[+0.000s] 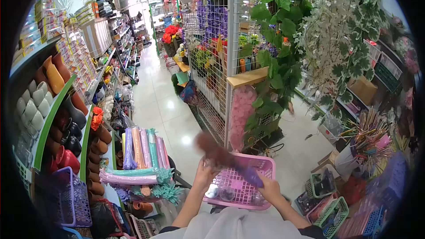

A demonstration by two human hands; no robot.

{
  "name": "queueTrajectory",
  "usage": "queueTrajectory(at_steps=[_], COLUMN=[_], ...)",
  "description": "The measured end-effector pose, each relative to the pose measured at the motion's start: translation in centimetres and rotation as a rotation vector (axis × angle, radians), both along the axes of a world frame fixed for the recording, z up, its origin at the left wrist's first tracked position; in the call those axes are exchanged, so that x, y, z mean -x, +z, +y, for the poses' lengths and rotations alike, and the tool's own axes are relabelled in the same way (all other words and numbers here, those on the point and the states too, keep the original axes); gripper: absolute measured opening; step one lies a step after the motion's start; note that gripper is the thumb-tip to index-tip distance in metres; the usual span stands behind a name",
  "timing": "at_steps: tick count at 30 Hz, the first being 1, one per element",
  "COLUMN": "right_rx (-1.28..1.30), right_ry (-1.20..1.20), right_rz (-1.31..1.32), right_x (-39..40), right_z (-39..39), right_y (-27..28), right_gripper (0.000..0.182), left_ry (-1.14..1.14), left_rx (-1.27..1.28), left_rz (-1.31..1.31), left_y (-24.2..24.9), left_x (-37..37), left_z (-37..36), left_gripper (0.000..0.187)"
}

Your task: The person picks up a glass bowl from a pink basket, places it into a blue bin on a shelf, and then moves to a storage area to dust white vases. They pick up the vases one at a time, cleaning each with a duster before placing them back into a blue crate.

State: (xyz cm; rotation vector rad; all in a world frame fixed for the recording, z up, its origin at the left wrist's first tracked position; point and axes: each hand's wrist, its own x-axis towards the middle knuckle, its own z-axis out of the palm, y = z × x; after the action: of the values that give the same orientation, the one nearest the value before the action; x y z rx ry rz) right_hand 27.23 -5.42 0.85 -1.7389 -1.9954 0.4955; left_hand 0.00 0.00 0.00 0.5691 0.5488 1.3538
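Above a pink plastic basket, both hands are on a long object that is blurred; it is brown at its upper left end and purple at its lower right end. My left hand is closed at the brown part. My right hand is wrapped round the purple end. Through the object's blur I cannot make out what it is. A few clear, roundish items lie in the bottom of the basket.
Bundles of pastel fuzzy stems lie left of the basket, beside shelves of vases. A white wire rack with hanging vines stands ahead. Small baskets sit at lower right. A tiled aisle runs forward.
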Motion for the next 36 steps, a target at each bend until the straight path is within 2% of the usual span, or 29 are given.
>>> queueTrajectory(at_steps=[1,2,3,5,6,7,8,10,11,12,13,15,16,17,18,19,20,21,23,24,25,26,27,29,31,33,34,35,36], right_rx=[-0.047,-0.093,-0.098,0.077,0.069,0.005,-0.054,-0.107,-0.027,0.050,0.044,-0.167,-0.165,-0.100,-0.036,-0.036,-0.007,0.018,-0.044,-0.152,-0.257,-0.152,-0.150,0.015,-0.089,-0.187,-0.122,-0.057,-0.052], right_ry=[0.076,0.150,0.139,-0.180,-0.181,-0.078,0.023,0.117,-0.033,-0.178,-0.172,0.237,0.236,0.090,-0.056,-0.057,-0.158,-0.255,-0.206,0.014,0.232,0.235,0.234,-0.025,0.063,0.148,0.158,0.168,0.166], right_rz=[-0.056,-0.112,-0.054,0.063,0.051,-0.003,-0.052,-0.098,-0.016,0.064,0.062,-0.033,-0.029,-0.054,-0.082,-0.087,-0.051,-0.013,0.016,0.015,0.016,-0.127,-0.126,-0.106,-0.081,-0.051,-0.099,-0.149,-0.152], right_x=[-0.6,-0.9,1.4,0.6,-0.2,-0.6,-0.8,-0.6,-0.3,-0.3,-0.7,-1.9,-2.0,-2.1,-2.2,-2.3,-2.2,-2.1,-2.2,-2.1,-1.7,-1.2,-0.9,-0.7,-0.8,-0.6,-0.3,0.0,0.1], right_z=[-0.2,-0.4,-0.5,-0.1,0.0,-0.2,-0.6,-1.0,-0.8,-0.4,-0.4,-0.6,-0.4,-0.1,0.2,0.4,0.6,0.9,0.2,-0.4,-0.9,-1.4,-1.1,-0.6,-0.5,-0.5,-0.4,-0.3,-0.1], right_y=[0.3,0.5,0.1,1.3,1.4,1.0,0.4,0.2,0.5,0.8,0.6,-0.6,-0.8,-0.9,-0.8,-0.1,0.7,1.2,-0.4,-0.9,-0.6,0.1,0.0,-0.7,0.0,0.8,1.3,1.6,1.7], right_gripper=[0.073,0.070,0.070,0.070,0.070,0.068,0.066,0.064,0.063,0.062,0.062,0.058,0.058,0.057,0.056,0.056,0.056,0.056,0.058,0.059,0.060,0.062,0.062,0.064,0.063,0.063,0.062,0.061,0.061], left_ry=[-0.029,0.074,0.029,0.045,0.030,0.017,-0.078,-0.020,0.043,0.058,0.063,0.014,0.043,0.040,0.096,0.154,0.282,0.288,0.378,0.420,0.442,0.542,0.639,0.417,0.416,0.515,0.654,0.648,0.550], left_rx=[-0.054,0.056,0.056,0.056,0.093,0.133,0.005,0.025,0.038,0.065,0.060,-0.011,-0.108,-0.104,-0.028,0.046,-0.105,-0.107,-0.148,-0.136,-0.252,-0.469,-0.692,-0.177,-0.171,-0.532,-0.683,-0.683,-0.487], left_rz=[-0.116,0.049,0.141,0.114,0.060,0.020,-0.132,-0.012,0.098,0.077,0.074,0.026,0.069,0.072,0.295,0.515,0.660,0.657,1.069,1.088,1.287,1.423,1.549,1.150,1.098,1.380,1.633,1.633,1.397], left_y=[-0.1,-0.4,1.4,1.4,1.8,2.3,-0.3,1.0,1.8,2.4,2.1,-0.3,-1.1,-2.0,-0.1,1.0,1.0,1.3,1.9,1.0,0.4,-1.8,-1.3,-0.8,-2.0,-7.4,-3.6,-1.6,-0.2], left_x=[-0.4,-1.0,1.2,0.1,-0.5,-0.4,0.3,0.1,-0.2,-0.3,-0.2,0.5,0.9,1.2,0.9,0.5,0.1,-0.1,-0.3,-0.2,0.5,1.0,0.9,-0.2,0.0,1.4,0.8,0.4,-0.2], left_z=[0.2,-0.6,-0.6,-0.7,-0.7,-0.9,0.5,-0.2,-0.6,-0.9,-0.7,-0.2,0.2,0.1,-0.5,-0.9,-1.1,-1.4,-1.9,-1.7,-1.8,-0.8,-0.3,-1.5,-1.0,0.3,-0.8,-1.0,-1.1], left_gripper=[0.054,0.053,0.053,0.053,0.054,0.055,0.056,0.051,0.047,0.038,0.038,0.034,0.040,0.040,0.041,0.043,0.041,0.041,0.036,0.037,0.048,0.049,0.050,0.035,0.029,0.034,0.037,0.037,0.035])
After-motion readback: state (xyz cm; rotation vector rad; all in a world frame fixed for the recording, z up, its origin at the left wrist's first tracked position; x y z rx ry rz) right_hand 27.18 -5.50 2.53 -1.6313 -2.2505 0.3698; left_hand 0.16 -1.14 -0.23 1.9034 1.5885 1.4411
